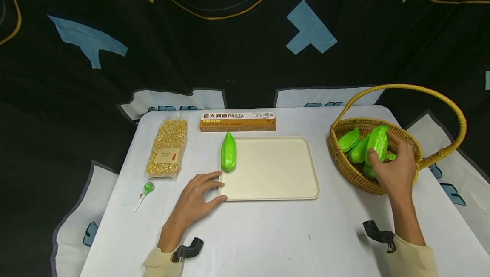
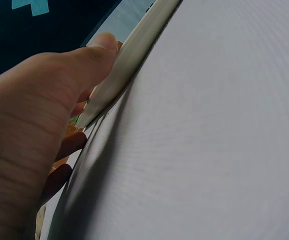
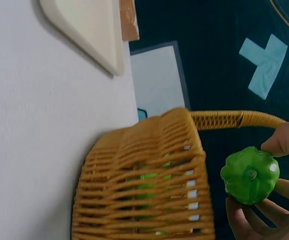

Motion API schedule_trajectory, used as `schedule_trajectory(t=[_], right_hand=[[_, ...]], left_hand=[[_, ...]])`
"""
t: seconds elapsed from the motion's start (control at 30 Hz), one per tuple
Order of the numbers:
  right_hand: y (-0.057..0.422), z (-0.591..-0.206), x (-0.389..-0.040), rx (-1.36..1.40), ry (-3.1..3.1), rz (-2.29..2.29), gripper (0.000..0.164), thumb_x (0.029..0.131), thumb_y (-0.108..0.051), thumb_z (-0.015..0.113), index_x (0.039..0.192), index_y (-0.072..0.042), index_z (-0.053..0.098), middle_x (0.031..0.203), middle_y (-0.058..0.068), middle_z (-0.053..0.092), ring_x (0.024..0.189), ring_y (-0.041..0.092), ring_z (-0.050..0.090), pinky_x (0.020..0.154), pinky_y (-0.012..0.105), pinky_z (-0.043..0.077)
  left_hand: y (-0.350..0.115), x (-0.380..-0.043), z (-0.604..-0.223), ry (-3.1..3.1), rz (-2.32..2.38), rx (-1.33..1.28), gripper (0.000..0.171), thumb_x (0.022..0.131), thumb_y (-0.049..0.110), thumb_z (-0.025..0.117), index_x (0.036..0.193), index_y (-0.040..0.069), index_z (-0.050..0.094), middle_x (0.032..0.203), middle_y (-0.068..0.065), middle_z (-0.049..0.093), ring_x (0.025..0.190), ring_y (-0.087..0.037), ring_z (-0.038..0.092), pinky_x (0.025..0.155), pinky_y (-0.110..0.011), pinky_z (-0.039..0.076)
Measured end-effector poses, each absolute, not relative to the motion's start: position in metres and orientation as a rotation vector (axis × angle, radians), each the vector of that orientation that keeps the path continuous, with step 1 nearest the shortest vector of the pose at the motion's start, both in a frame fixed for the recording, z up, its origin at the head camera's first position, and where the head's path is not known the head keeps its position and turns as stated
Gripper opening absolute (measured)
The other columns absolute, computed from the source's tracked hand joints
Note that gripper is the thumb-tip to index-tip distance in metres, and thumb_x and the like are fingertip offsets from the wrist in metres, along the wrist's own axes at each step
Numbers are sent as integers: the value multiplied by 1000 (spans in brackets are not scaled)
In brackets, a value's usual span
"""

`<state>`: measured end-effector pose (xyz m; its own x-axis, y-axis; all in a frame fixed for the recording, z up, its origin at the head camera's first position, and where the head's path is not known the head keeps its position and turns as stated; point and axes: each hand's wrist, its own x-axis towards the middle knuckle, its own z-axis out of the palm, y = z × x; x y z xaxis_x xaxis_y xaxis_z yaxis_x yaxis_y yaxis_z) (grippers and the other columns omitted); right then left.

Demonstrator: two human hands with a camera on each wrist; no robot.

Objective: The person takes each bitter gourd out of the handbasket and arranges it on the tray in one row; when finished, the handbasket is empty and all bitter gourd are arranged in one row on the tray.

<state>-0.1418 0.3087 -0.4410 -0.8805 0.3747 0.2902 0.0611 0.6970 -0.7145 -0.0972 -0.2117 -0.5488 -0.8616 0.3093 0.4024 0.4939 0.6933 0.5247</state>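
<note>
My right hand (image 1: 398,166) holds a green ribbed bitter melon (image 1: 378,141) over the wicker basket (image 1: 344,172), thumb on one side and fingers on the other. In the right wrist view the bitter melon (image 3: 249,175) shows its lobed end, beside the basket's woven wall (image 3: 144,185). More green bitter melons (image 1: 348,139) lie inside the basket. My left hand (image 1: 199,196) rests at the near left corner of the cream tray (image 1: 272,170), its fingers spread and touching the rim. The left wrist view shows the thumb against the tray's edge (image 2: 129,60). Another bitter melon (image 1: 229,153) lies on the tray's left side.
Behind the tray lies a pasta box (image 1: 237,122). To the left are a bag of corn kernels (image 1: 167,147) and a green-wrapped lollipop (image 1: 147,189). The basket's tall handle (image 1: 432,92) arches over its right side. A white cloth (image 1: 275,234) covers the table.
</note>
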Motion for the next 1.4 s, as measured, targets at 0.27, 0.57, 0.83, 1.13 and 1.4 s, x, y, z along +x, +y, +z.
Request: schedule_trajectory(t=[0.27, 0.57, 0.83, 1.13, 1.4], right_hand=[[291, -439, -134, -178, -2387, 1070, 64, 93, -12, 77, 154, -9, 57, 144, 24, 54, 127, 48, 62, 79, -2, 39], [273, -439, -129, -85, -2346, 1103, 64, 90, -6, 78, 152, -9, 60, 144, 22, 57, 124, 45, 62, 80, 0, 42], [261, -439, -126, -60, -2338, 1143, 64, 91, -6, 78, 152, -9, 60, 150, 19, 55, 126, 40, 61, 83, 3, 44], [242, -446, -127, 30, -2325, 1187, 64, 89, -3, 79, 151, -8, 62, 151, 22, 55, 126, 44, 62, 82, 3, 45], [222, -453, -131, 93, -2367, 1213, 64, 92, -1, 79, 153, -9, 59, 153, 22, 53, 129, 47, 60, 86, 6, 45]], left_hand=[[-211, -97, -548, -2614, -943, -645, 39, 83, 34, 94, 116, 16, 82, 147, 0, 67, 130, -24, 63, 108, -50, 50], [-212, -97, -548, -2613, -933, -645, 39, 83, 33, 95, 115, 17, 82, 146, -1, 68, 130, -26, 63, 108, -50, 50], [-212, -97, -549, -2616, -937, -645, 39, 83, 34, 94, 115, 17, 82, 147, 0, 68, 130, -25, 63, 109, -49, 49], [-212, -96, -549, -2608, -931, -645, 40, 82, 34, 95, 116, 17, 82, 147, 0, 68, 130, -25, 63, 109, -48, 49], [-211, -96, -547, -2626, -940, -631, 39, 83, 35, 95, 115, 17, 82, 146, -1, 68, 129, -24, 63, 109, -49, 50]])
